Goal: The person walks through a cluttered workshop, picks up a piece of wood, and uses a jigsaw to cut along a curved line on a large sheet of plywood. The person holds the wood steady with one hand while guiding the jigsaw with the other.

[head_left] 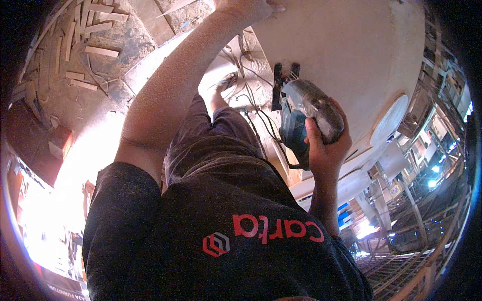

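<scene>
My right hand [329, 143] is wrapped round the body of a dusty jigsaw [311, 108], a teal and grey power tool with a black base plate. The jigsaw sits at the near left edge of a large pale wooden panel [346, 45]; its blade is hidden. A dark power cord [271, 128] hangs near it. My left arm reaches across to the top of the view, where my left hand [251, 9] rests at the panel's far left edge. One finger lies stretched out on the wood; the rest of that hand is cut off or hidden.
Loose wood strips [100, 25] litter the dusty floor at the far left. Cables [246, 90] trail across the floor by my foot [221, 90]. A round pale wooden piece [389, 120] lies at the panel's right side. Racks of timber [401, 241] stand at the right.
</scene>
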### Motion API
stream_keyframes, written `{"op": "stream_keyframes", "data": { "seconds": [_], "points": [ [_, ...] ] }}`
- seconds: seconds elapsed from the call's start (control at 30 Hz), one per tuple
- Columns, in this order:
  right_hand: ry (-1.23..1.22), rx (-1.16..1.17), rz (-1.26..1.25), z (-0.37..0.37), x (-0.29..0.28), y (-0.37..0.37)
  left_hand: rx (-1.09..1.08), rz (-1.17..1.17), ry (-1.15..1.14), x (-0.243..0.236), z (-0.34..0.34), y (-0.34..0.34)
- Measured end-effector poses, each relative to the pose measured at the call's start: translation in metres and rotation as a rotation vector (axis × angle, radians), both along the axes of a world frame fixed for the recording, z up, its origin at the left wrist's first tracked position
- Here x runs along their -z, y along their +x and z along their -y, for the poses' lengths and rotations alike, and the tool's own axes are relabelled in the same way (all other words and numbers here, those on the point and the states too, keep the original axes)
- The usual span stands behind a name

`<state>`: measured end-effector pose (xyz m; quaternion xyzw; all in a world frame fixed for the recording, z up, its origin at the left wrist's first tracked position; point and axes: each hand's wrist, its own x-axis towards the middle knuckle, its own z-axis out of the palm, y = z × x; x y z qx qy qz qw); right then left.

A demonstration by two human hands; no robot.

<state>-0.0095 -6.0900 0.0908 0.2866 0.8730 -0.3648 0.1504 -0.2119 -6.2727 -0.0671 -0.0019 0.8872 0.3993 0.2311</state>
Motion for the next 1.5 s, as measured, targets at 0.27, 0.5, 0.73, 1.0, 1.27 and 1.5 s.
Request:
{"op": "stream_keyframes", "data": {
  "seconds": [0.27,0.5,0.73,1.0,1.27,1.5],
  "points": [
    [-0.037,0.013,-0.011,-0.004,0.011,-0.010,-0.023,-0.022,0.059,0.008,0.005,-0.006],
    [-0.071,-0.117,-0.024,-0.032,0.014,0.016,-0.053,-0.022,-0.132,0.030,-0.003,0.046],
    [-0.024,-0.258,0.010,-0.065,0.011,0.035,-0.042,0.149,-0.194,0.008,-0.008,0.077],
    [-0.068,-0.296,-0.033,-0.061,0.012,0.039,0.181,0.016,-0.080,0.047,0.011,0.052],
    [-0.036,-0.327,-0.050,-0.058,0.008,0.033,-0.075,0.070,0.042,0.043,-0.016,0.057],
    [-0.051,-0.333,-0.054,-0.058,0.008,0.031,-0.083,0.071,0.069,0.040,-0.017,0.058]
  ]
}}
